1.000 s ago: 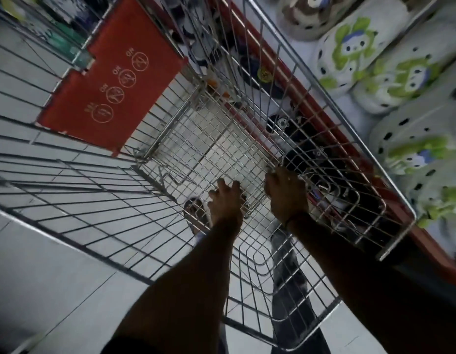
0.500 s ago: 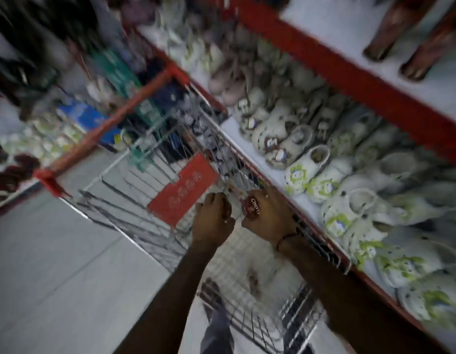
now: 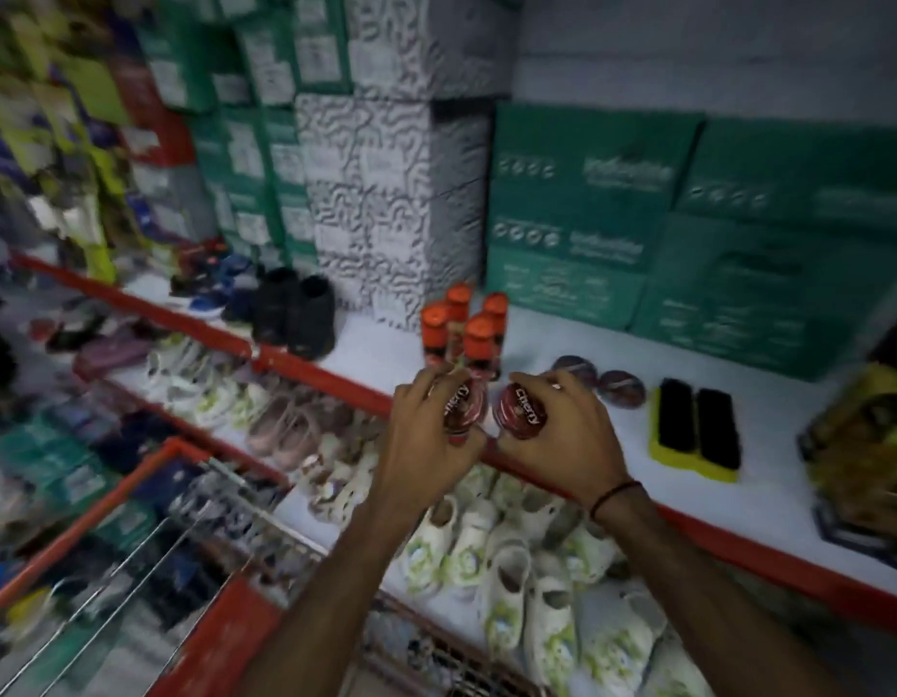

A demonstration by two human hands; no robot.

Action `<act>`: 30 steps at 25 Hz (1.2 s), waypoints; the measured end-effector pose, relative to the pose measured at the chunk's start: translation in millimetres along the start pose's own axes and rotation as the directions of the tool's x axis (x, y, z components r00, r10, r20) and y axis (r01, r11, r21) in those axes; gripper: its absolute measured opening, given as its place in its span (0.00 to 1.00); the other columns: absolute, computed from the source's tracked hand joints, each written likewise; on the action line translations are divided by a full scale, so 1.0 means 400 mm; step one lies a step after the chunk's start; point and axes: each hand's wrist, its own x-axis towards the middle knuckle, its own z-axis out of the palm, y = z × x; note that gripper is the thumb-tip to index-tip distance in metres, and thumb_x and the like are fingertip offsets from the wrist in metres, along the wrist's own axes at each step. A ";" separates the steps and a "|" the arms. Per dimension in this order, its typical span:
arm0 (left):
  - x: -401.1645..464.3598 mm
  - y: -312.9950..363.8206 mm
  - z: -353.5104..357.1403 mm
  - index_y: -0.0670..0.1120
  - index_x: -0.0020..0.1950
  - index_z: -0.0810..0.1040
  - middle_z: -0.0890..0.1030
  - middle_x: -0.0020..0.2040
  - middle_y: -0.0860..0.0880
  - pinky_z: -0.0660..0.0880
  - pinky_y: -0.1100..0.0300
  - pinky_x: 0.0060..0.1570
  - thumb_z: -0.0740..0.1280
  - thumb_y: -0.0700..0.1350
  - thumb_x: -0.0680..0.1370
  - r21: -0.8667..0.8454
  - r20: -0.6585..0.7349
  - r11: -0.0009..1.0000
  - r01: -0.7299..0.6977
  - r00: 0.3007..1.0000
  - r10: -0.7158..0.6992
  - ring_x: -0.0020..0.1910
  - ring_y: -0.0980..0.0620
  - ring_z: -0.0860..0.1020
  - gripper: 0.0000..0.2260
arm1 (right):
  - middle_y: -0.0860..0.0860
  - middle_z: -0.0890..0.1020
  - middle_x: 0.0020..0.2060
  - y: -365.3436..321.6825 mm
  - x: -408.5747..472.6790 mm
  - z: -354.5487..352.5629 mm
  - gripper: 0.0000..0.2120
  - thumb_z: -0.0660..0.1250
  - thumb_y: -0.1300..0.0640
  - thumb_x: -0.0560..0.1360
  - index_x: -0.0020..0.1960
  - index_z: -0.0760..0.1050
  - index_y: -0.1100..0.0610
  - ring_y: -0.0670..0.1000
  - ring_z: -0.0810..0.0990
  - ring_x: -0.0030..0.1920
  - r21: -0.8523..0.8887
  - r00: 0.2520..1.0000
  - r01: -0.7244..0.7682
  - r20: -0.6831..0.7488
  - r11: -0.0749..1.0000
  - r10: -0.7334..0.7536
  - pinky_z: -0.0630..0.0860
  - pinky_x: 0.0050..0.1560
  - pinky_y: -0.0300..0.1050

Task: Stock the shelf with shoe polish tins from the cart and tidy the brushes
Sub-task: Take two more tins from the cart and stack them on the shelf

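My left hand [image 3: 426, 435] is gripping one round dark-red tin [image 3: 464, 402], my right hand [image 3: 562, 445] another tin [image 3: 521, 412] lettered "Cherry", both hovering over the white shelf's [image 3: 768, 495] red front edge.

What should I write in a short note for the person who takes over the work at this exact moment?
Left hand: holds one polish tin, above the shelf's front edge.
Right hand: holds a second tin, beside the first.
On the white shelf: two tins lying flat, four orange-capped bottles, two black brushes side by side.
Cart: lower left; contents too blurred to tell.
Done: two tins placed.
Left: set down both held tins, probably by the others; check the cart; tidy the brushes.
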 end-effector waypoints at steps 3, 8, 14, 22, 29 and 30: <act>0.067 0.084 0.121 0.44 0.62 0.82 0.79 0.60 0.44 0.70 0.62 0.63 0.74 0.43 0.64 -0.101 0.159 0.995 0.003 0.987 0.013 0.60 0.47 0.77 0.25 | 0.53 0.82 0.54 0.115 0.010 -0.088 0.30 0.77 0.46 0.59 0.60 0.77 0.52 0.57 0.81 0.57 -0.127 0.989 -0.137 0.040 0.983 0.143 0.79 0.54 0.49; 0.111 0.103 0.264 0.46 0.45 0.84 0.84 0.47 0.43 0.73 0.57 0.48 0.73 0.44 0.66 0.037 0.473 0.999 -0.020 0.881 0.000 0.53 0.43 0.80 0.08 | 0.54 0.85 0.47 0.219 0.007 -0.106 0.14 0.72 0.44 0.67 0.46 0.79 0.52 0.59 0.83 0.52 -0.389 0.959 -0.188 0.124 0.902 0.254 0.78 0.51 0.52; 0.141 0.093 0.324 0.47 0.53 0.83 0.83 0.56 0.45 0.77 0.51 0.55 0.71 0.40 0.70 -0.012 0.520 0.997 -0.071 0.852 0.067 0.56 0.44 0.80 0.12 | 0.53 0.85 0.47 0.268 0.035 -0.087 0.13 0.72 0.42 0.69 0.43 0.82 0.52 0.58 0.80 0.55 -0.476 0.967 -0.158 0.105 0.865 0.234 0.70 0.57 0.54; 0.274 0.051 0.370 0.47 0.76 0.69 0.69 0.78 0.45 0.58 0.43 0.79 0.66 0.37 0.76 0.150 0.616 0.968 -0.201 0.785 0.068 0.78 0.40 0.64 0.27 | 0.49 0.86 0.51 0.328 0.116 -0.127 0.11 0.69 0.49 0.71 0.52 0.83 0.49 0.57 0.83 0.57 -0.307 0.967 -0.139 0.165 0.942 0.197 0.75 0.58 0.51; 0.320 0.041 0.383 0.52 0.74 0.71 0.77 0.67 0.38 0.72 0.41 0.68 0.66 0.42 0.75 0.262 0.713 0.935 -0.238 0.701 -0.022 0.72 0.36 0.71 0.27 | 0.52 0.83 0.63 0.372 0.160 -0.131 0.19 0.69 0.50 0.76 0.67 0.79 0.46 0.58 0.77 0.68 -0.351 0.859 -0.157 0.413 0.923 0.303 0.49 0.81 0.64; 0.320 0.043 0.382 0.52 0.73 0.72 0.78 0.64 0.38 0.74 0.41 0.65 0.66 0.41 0.75 0.253 0.700 0.937 -0.241 0.714 -0.005 0.69 0.36 0.73 0.26 | 0.52 0.84 0.63 0.374 0.160 -0.132 0.19 0.69 0.49 0.76 0.67 0.79 0.46 0.58 0.78 0.67 -0.347 0.867 -0.155 0.402 0.925 0.296 0.48 0.81 0.64</act>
